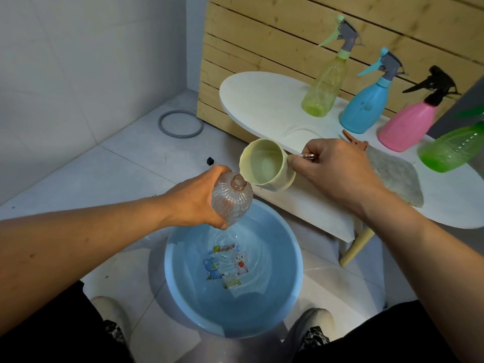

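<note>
Hands above a blue basin (288, 305): left hand (195, 197) grips a clear bottle (230, 203); right hand (337, 171) pinches a tilted yellow cup (264, 165) by its handle.

Light was soft and dimmish, small glints on the clear bottle (230, 203). Lens bent the edges; green bottle (450, 150) looked blurry.

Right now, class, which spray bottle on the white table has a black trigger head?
The pink bottle, right of the blue bottle. The blue one and the yellow bottle carry grey heads; the green bottle has its head cut off by the frame.
</note>
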`<state>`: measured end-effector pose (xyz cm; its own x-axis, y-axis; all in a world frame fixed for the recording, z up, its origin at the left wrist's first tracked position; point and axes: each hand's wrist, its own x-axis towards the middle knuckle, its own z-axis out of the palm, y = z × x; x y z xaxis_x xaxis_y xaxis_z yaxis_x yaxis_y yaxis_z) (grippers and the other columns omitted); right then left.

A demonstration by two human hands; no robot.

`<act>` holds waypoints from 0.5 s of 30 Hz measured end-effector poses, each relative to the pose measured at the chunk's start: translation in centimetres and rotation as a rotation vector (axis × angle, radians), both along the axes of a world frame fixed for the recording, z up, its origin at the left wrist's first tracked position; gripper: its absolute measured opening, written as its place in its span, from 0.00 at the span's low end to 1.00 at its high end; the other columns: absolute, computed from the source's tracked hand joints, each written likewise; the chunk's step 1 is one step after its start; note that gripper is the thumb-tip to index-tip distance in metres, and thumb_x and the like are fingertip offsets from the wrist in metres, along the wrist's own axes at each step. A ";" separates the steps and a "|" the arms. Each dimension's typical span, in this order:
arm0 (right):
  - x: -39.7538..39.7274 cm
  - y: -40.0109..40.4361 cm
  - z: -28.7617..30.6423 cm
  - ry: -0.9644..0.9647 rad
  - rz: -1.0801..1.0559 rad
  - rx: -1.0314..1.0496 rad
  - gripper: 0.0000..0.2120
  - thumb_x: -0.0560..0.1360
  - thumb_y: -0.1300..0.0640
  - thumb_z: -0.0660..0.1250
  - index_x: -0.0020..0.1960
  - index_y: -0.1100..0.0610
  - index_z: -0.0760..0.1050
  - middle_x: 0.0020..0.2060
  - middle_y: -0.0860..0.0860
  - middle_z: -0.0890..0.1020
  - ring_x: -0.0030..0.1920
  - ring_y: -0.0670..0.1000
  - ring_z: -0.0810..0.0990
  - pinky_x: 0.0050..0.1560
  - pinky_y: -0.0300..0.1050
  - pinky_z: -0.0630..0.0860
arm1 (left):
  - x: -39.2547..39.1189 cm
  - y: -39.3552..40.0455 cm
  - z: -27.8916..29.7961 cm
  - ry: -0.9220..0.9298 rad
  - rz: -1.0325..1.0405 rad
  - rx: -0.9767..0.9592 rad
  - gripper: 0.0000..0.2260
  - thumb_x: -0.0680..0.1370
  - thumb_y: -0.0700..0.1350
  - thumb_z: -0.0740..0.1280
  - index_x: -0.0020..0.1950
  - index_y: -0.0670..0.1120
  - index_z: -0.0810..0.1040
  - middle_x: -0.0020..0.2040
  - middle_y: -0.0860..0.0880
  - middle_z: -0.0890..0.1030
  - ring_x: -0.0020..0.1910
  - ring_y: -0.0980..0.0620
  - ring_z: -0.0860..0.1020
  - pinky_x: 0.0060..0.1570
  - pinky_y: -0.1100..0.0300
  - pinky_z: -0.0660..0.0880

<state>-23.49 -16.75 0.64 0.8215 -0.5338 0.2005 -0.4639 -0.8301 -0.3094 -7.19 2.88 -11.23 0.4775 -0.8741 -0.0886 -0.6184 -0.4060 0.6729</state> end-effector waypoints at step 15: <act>0.2 0.1 -0.1 -0.003 0.011 -0.040 0.16 0.76 0.45 0.67 0.38 0.57 0.76 0.32 0.52 0.79 0.39 0.57 0.76 0.43 0.51 0.73 | 0.0 0.0 -0.1 -0.002 -0.001 0.009 0.49 0.59 0.56 0.85 0.71 0.60 0.59 0.63 0.58 0.74 0.60 0.54 0.76 0.59 0.50 0.79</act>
